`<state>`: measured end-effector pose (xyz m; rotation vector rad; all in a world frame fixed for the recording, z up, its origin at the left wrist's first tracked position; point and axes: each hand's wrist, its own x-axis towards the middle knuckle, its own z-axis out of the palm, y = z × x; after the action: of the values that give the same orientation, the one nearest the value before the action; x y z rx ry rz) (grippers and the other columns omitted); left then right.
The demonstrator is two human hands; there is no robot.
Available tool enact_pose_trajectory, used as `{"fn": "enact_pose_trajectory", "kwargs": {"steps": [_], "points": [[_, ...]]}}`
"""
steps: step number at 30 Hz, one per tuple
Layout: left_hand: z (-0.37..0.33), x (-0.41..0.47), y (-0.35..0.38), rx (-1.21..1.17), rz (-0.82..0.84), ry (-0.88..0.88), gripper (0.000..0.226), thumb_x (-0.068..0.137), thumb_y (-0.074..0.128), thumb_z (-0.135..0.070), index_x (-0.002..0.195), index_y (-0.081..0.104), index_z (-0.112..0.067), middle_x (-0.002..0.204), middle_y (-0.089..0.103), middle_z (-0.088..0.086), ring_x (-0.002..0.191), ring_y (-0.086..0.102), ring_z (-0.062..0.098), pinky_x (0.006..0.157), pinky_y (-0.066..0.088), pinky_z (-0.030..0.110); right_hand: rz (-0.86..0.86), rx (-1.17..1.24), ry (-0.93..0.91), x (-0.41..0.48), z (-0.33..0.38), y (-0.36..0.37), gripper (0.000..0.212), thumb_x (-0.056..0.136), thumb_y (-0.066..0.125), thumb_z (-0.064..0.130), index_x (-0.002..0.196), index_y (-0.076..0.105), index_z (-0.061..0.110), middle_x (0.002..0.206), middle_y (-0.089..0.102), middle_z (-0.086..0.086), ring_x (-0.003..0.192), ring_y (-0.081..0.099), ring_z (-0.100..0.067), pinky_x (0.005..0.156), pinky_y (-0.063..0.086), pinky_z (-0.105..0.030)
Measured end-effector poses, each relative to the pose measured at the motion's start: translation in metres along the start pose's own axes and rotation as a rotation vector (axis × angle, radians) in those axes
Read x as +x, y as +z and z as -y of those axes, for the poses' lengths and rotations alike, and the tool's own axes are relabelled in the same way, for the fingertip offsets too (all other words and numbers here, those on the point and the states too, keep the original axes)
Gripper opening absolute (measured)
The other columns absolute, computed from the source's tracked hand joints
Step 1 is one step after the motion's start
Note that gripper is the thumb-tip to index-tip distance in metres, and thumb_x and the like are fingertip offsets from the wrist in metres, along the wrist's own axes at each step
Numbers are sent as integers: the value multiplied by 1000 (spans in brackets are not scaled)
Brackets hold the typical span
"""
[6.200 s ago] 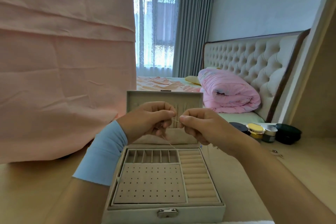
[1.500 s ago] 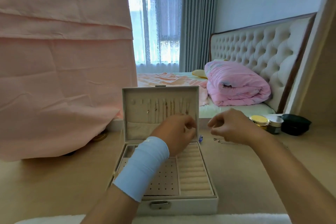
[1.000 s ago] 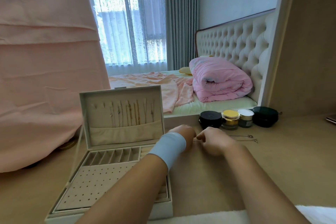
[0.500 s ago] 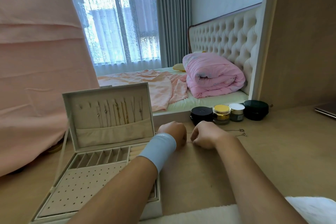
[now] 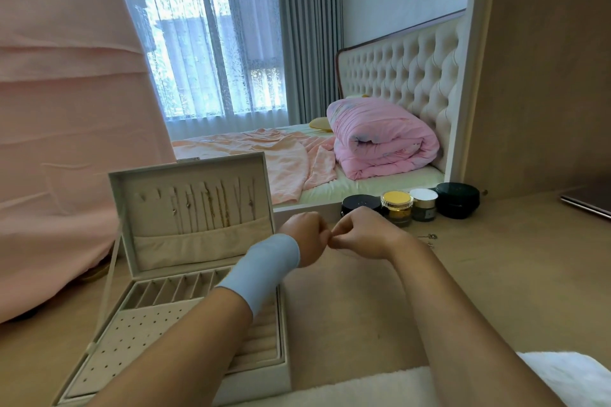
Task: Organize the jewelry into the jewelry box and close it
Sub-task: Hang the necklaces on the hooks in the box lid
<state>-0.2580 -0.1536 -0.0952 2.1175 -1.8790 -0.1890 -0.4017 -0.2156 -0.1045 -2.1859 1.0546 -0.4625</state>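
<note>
L hand [image 5: 305,238] & R hand [image 5: 363,235] meet just above the table [image 5: 363,314], right of the open jewelry box [image 5: 139,337], fingers curled, prob. pinching a barely visible chain [image 5: 344,250] btwn them: hold it taut, lift w/o snagging, hang on a free lid hook.

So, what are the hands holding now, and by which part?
The left hand and right hand pinch something thin, probably a fine chain; which part cannot be told.
</note>
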Motion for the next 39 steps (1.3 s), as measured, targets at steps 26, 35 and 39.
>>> {"fn": "enact_pose_trajectory", "kwargs": {"steps": [26, 35, 39], "points": [[99, -115, -107, -883, 193, -15, 23, 99, 51, -19, 112, 66, -8, 63, 50, -3, 55, 46, 13, 58, 44, 26, 74, 442, -220, -43, 125, 36, 24, 103, 55, 21, 95, 72, 6, 60, 52, -5, 42, 39, -13, 43, 43, -28], [126, -129, -139, -939, 14, 95, 11, 95, 58, -13, 89, 63, -6, 60, 44, -3, 56, 43, 14, 89, 56, 48, -46, 455, -286, -41, 166, 52, 23, 102, 57, 20, 90, 74, 10, 68, 57, -7, 41, 40, -8, 40, 32, -17], [134, -133, -152, -1005, -101, 104, 10, 95, 58, -17, 92, 62, -8, 62, 36, 1, 50, 33, 14, 64, 59, 38, -100, 428, -326, -30, 192, 55, 22, 101, 59, 22, 89, 75, 12, 63, 58, -2, 42, 40, -7, 41, 32, -15]]}}
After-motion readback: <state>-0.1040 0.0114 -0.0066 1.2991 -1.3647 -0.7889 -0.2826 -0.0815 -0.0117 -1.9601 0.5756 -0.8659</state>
